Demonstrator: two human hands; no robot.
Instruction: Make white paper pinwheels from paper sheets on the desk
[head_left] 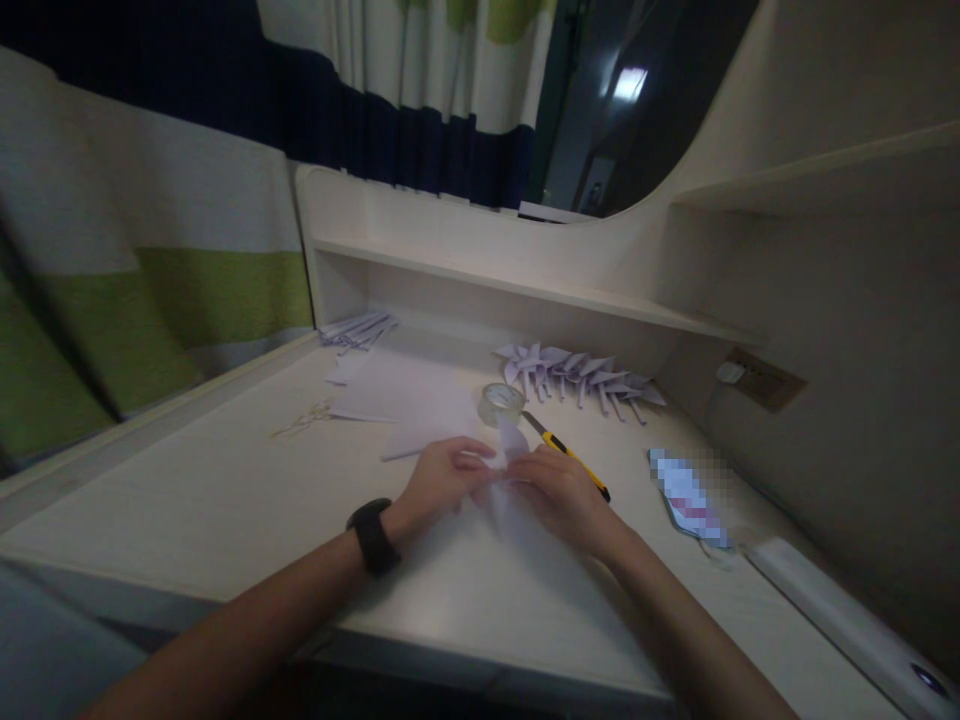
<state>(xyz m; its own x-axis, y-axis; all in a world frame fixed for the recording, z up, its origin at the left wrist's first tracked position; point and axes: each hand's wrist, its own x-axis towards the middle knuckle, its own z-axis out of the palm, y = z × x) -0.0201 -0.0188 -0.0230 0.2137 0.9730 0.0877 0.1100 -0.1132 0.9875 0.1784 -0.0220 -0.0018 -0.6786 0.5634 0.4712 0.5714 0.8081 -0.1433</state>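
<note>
Over the front of the desk, both hands meet at a white paper pinwheel (512, 438) with its blades standing out above and below the fingers. My left hand (442, 485), a dark watch on its wrist, pinches it from the left near the centre. From the other side, my right hand (559, 492) has its fingers closed on the same paper. The fingers hide the pinwheel's middle, and its lower part is blurred. Just beyond stands a roll of clear tape (501, 398). A yellow utility knife (576, 462) lies behind my right hand, its blade pointing toward the tape.
White paper sheets (420, 380) lie left of the tape, with a rolled paper stick (402, 455) nearby. Thin small sticks (304, 415) are further left. Paper sticks (358, 330) and several pinwheels (577, 375) sit at the back. A phone (686, 500) lies right.
</note>
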